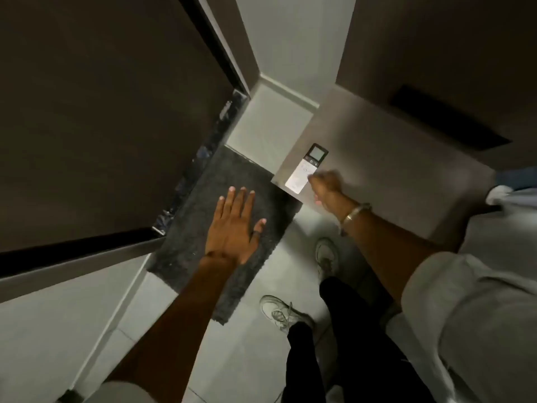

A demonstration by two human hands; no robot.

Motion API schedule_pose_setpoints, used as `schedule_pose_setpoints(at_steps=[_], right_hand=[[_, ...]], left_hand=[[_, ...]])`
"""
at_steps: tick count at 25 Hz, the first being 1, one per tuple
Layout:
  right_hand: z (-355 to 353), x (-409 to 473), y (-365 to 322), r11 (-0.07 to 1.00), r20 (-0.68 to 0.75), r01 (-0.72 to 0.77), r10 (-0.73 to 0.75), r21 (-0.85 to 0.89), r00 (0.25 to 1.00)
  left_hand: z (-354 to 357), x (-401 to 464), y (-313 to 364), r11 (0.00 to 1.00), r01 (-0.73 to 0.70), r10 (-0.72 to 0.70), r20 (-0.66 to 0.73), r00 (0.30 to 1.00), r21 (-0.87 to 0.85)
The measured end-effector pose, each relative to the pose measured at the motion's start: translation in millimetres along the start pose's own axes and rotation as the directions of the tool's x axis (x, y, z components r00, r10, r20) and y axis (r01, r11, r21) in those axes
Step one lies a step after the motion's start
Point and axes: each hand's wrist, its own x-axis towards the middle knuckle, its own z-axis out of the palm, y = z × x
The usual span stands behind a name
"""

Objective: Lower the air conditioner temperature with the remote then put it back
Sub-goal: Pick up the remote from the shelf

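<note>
Head camera showed the air conditioner remote point(305, 169) lying flat near the left corner of a grey worktop point(377, 158), screen end farthest away. The right hand point(327, 184), blurred, touched its near right edge; I cannot tell its grip. The left hand point(235, 228) hovered spread wide, empty, above a dark floor mat point(197, 216).

I can read nothing here. The remote point(305, 170) by my right fingertips point(312, 179) has a screen and buttons, all too blurred.

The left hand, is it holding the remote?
No, the left hand hangs open and empty over the dark mat; the remote lies on the counter.
</note>
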Motion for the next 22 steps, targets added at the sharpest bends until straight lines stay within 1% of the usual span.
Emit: schedule_pose_setpoints(at_steps=[1, 2, 3, 4, 5, 6, 7, 8, 9, 11, 12, 13, 14, 16, 17, 18, 19, 20, 22], right_hand=[[15.0, 17.7, -2.7, 0.999, -0.068, -0.018, 0.02, 0.032, 0.997], [28.2, 36.5, -6.0, 0.999, -0.151, -0.041, 0.044, 0.02, 0.988], [44.3, 55.7, -7.4, 0.999, -0.226, -0.046, 0.038, -0.029, 0.973], [58.4, 65.5, -10.4, 0.993, -0.287, -0.033, -0.002, -0.117, 0.958], [70.9, 76.1, -7.3, 0.973, -0.345, -0.036, -0.046, -0.228, 0.938], [77.4, 81.7, -4.6, 0.953, -0.398, -0.057, -0.07, -0.298, 0.915], [80.3, 86.6, -0.4, 0.943, -0.441, -0.072, -0.084, -0.325, 0.894], [80.4, 84.1, 1.2, 0.951, -0.446, -0.056, -0.09, -0.303, 0.89], [79.7, 81.0, 1.9, 0.965, -0.43, -0.045, -0.073, -0.258, 0.9], [73.4, 56.4, 2.9, 0.999, -0.346, -0.02, 0.007, -0.032, 0.938], [69.1, 39.4, 0.5, 0.997, -0.303, 0.0, 0.025, 0.081, 0.953], [64.8, 25.2, -3.1, 0.984, -0.268, 0.049, -0.001, 0.171, 0.963], [60.6, 4.9, -7.0, 0.971, -0.229, 0.095, -0.043, 0.22, 0.972], [55.7, -55.3, -38.3, 0.956, -0.08, 0.149, -0.133, 0.253, 0.988], [54.4, -84.4, -59.5, 0.946, -0.004, 0.171, -0.176, 0.277, 0.984], [51.7, -124.3, -88.3, 0.928, 0.064, 0.219, -0.249, 0.301, 0.967], [49.5, -168.5, -117.5, 0.906, 0.142, 0.274, -0.333, 0.322, 0.932], [49.0, -210.3, -147.3, 0.876, 0.211, 0.336, -0.422, 0.346, 0.882], [43.0, -289.7, -207.0, 0.779, 0.31, 0.466, -0.605, 0.419, 0.733]], left_hand=[[13.8, 14.6, -0.8, 1.0, 0.008, -0.008, 0.011, 1.0, 0.005], [27.6, 27.4, -2.6, 0.999, 0.04, -0.039, 0.005, 0.999, -0.03], [44.0, 38.0, -4.9, 0.997, 0.07, -0.07, 0.003, 0.998, -0.044], [56.8, 42.8, -6.6, 0.996, 0.064, -0.065, -0.01, 0.998, -0.06], [69.3, 44.5, -6.5, 0.998, 0.036, -0.037, -0.019, 0.999, -0.06], [79.3, 43.1, -4.5, 0.999, -0.007, 0.006, -0.02, 1.0, -0.054], [86.5, 38.4, -3.7, 0.998, -0.038, 0.037, -0.008, 0.999, -0.045], [91.9, 31.7, -3.1, 0.997, -0.051, 0.051, -0.016, 0.999, -0.05], [93.2, 23.8, -1.6, 0.998, -0.041, 0.039, -0.028, 0.999, -0.057], [80.3, 4.6, -0.8, 0.996, -0.012, 0.007, -0.06, 0.998, -0.083], [69.5, -4.4, -0.6, 0.995, -0.008, -0.001, -0.089, 0.996, -0.099], [56.9, -12.0, -2.5, 0.994, -0.006, -0.007, -0.124, 0.992, -0.108], [38.5, -22.4, -6.5, 0.994, 0.004, -0.023, -0.163, 0.986, -0.111], [-19.7, -47.1, -19.1, 0.995, 0.038, -0.064, -0.286, 0.956, -0.095], [-46.8, -55.9, -24.2, 0.995, 0.048, -0.075, -0.344, 0.936, -0.087], [-81.4, -71.3, -30.7, 0.995, 0.064, -0.091, -0.412, 0.907, -0.08], [-119.2, -91.5, -39.0, 0.994, 0.088, -0.112, -0.491, 0.864, -0.071], [-157.5, -111.1, -47.8, 0.992, 0.111, -0.125, -0.569, 0.813, -0.06], [-228.4, -148.7, -62.3, 0.99, 0.139, -0.113, -0.695, 0.71, -0.02]])
